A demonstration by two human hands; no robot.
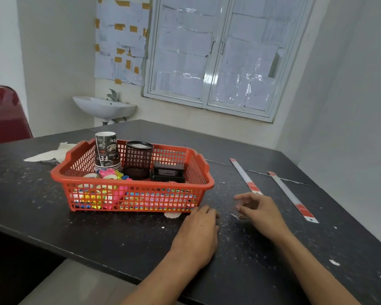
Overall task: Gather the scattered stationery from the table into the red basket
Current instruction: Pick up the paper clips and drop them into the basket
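Dark table (97, 234), red basket (132, 184), left hand (196, 234) flat at its near corner, right hand (261, 213) spread beside clips (240, 216)

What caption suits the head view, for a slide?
Left hand and right hand flank small metal clips on the table beside the red basket; two rulers lie nearby.

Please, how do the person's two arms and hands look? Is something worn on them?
The left forearm and the right forearm are bare, with no sleeve in view. The left hand and the right hand wear no gloves; I see no watch, bracelet or ring.
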